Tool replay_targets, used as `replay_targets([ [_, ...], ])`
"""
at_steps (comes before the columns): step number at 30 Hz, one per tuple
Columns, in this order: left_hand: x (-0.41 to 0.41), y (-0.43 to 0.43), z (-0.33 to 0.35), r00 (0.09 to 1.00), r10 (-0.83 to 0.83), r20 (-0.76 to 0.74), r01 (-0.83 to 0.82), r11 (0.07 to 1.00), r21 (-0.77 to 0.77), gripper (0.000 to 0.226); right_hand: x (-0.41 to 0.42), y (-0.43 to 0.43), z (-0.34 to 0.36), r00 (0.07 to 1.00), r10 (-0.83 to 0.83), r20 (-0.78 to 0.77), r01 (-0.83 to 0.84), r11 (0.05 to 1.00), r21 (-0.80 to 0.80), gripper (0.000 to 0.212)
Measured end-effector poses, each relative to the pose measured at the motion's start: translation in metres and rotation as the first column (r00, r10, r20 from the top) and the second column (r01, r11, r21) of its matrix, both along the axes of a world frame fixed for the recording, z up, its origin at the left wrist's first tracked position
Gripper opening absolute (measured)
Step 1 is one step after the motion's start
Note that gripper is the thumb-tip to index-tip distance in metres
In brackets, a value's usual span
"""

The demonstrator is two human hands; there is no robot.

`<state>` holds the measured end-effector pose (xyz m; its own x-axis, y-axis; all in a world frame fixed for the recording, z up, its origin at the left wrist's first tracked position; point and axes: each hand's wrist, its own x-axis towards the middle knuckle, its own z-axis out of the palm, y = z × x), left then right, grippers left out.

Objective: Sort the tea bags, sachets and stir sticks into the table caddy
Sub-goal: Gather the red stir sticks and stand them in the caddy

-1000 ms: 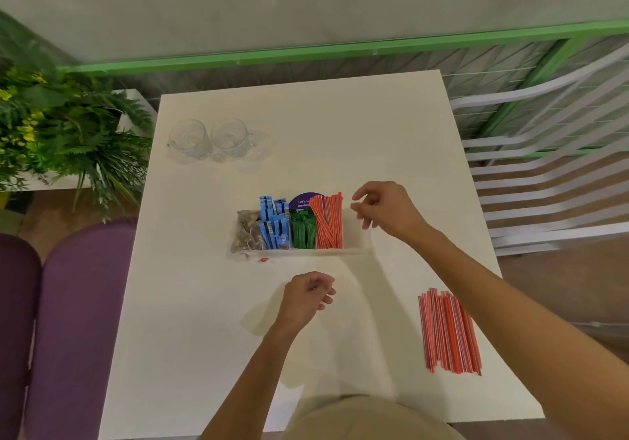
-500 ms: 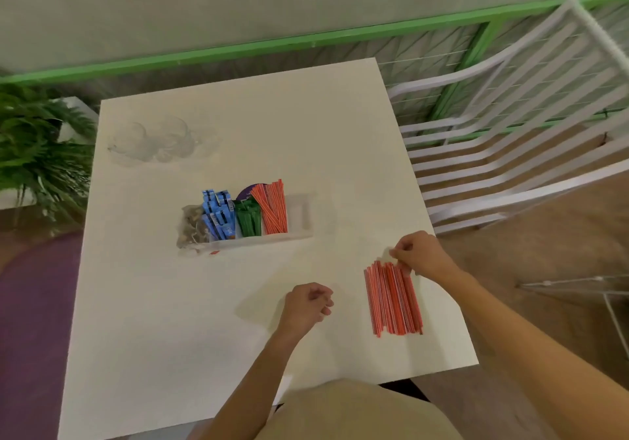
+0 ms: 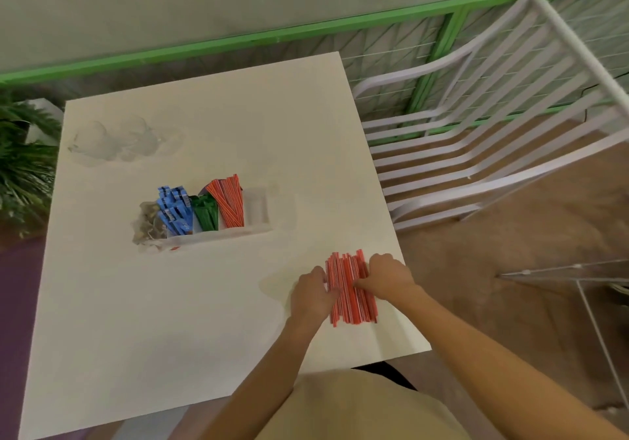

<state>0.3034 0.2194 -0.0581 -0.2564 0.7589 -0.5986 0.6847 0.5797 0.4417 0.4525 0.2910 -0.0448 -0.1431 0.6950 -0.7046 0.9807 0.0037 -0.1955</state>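
Stir sticks (image 3: 352,295) (one loose pile) pressed between two hands, left hand (image 3: 311,295) and right hand (image 3: 388,276)

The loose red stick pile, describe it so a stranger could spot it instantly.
On the white table, look to the near right corner, away from the clear caddy in the middle. The loose red sticks lie flat between the left hand and right hand, unlike those standing in the caddy.

No legible text. The blue sachets (image 3: 174,208), in the caddy (image 3: 258,227) beyond and left of both hands, carry white print, too blurred to read.
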Motion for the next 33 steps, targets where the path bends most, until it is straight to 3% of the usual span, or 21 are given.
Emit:
replay_targets([
  [6, 0.011, 0.003, -0.002, 0.992, -0.077, -0.098, 0.075, 0.997, -0.020, 0.031, 0.002, 0.004, -0.008, 0.997, 0.074, 0.017, -0.074, 0.997, 0.010, 0.034],
  [18, 0.021, -0.001, -0.001, 0.991, 0.013, -0.134, -0.012, 1.000, 0.010, 0.015, 0.020, 0.011, -0.018, 0.981, -0.095, -0.171, 0.064, 0.981, -0.182, 0.012],
  [23, 0.020, -0.003, -0.002, 0.989, 0.107, -0.097, -0.108, 0.994, -0.003, 0.007, 0.023, 0.014, -0.020, 0.962, -0.161, -0.220, 0.108, 0.967, -0.232, 0.014],
  [33, 0.009, -0.015, -0.010, 0.947, 0.295, 0.126, -0.301, 0.953, 0.024, 0.010, 0.027, 0.021, -0.020, 0.938, -0.195, -0.287, 0.123, 0.960, -0.250, 0.014],
])
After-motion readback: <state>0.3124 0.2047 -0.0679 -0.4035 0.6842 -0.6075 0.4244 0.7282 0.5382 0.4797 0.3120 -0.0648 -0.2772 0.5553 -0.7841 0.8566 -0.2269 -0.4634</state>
